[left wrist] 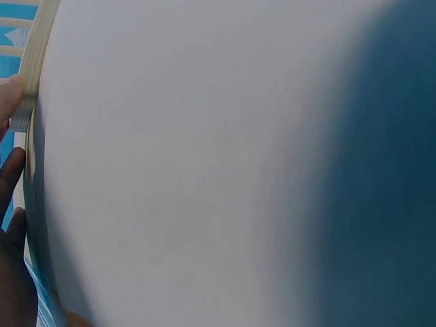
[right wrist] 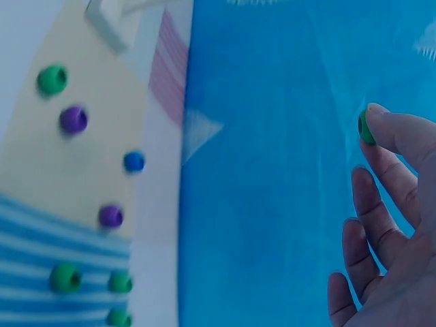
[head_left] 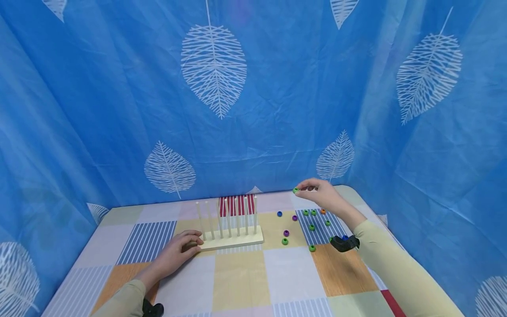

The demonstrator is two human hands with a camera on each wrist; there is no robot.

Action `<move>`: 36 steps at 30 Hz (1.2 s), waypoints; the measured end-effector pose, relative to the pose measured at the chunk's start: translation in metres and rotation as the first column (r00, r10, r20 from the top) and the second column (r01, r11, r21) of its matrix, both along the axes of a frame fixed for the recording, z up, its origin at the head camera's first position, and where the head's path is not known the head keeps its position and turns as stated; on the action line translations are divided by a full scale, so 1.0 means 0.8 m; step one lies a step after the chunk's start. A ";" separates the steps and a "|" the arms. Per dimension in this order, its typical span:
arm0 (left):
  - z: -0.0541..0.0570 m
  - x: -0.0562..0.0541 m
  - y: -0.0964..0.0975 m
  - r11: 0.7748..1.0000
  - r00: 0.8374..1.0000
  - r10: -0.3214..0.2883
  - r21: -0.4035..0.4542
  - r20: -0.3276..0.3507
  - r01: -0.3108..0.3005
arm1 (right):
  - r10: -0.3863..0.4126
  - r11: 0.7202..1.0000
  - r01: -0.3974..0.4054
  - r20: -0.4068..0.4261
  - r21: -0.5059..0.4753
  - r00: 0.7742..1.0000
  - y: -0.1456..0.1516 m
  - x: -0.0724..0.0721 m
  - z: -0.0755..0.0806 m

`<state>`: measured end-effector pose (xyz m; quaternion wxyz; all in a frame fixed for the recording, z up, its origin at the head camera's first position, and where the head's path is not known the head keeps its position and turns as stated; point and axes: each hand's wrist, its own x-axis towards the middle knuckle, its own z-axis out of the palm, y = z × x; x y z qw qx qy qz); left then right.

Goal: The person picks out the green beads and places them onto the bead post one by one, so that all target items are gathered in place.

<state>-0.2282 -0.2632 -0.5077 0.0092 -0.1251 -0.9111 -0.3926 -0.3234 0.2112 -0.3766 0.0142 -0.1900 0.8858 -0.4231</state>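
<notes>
A pale wooden peg stand with several upright rods stands mid-table. My left hand holds its left end, thumb at the near side and fingers beyond. In the left wrist view only the fingertips and an edge of the stand's base show at the far left. Raised above the table's back right, my right hand pinches a green bead between thumb and index finger. The right wrist view shows the hole of that green bead, with the other fingers loosely bent below.
Loose beads lie right of the stand: several green ones, purple ones, a blue one and an orange one. A patchwork-patterned cloth covers the table. Blue leaf-print curtains enclose its back and sides.
</notes>
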 end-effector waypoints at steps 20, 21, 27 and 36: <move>0.000 0.012 -0.004 1.000 1.000 0.017 0.007 0.015 -0.017 | 0.208 0.978 -0.209 -0.068 -0.023 0.976 -0.111 0.016 0.029; 0.000 0.012 -0.004 1.000 1.000 0.014 0.009 0.014 -0.014 | 0.214 0.976 -0.215 -0.074 -0.017 0.974 -0.115 0.016 0.030; 0.000 0.009 -0.002 1.000 1.000 0.006 0.028 0.016 -0.007 | 0.255 0.967 -0.256 -0.093 -0.002 0.963 -0.138 0.014 0.038; 0.000 0.004 0.001 0.999 1.000 0.004 0.038 0.006 -0.004 | 0.357 0.934 -0.358 -0.043 -0.022 0.933 -0.169 0.007 0.054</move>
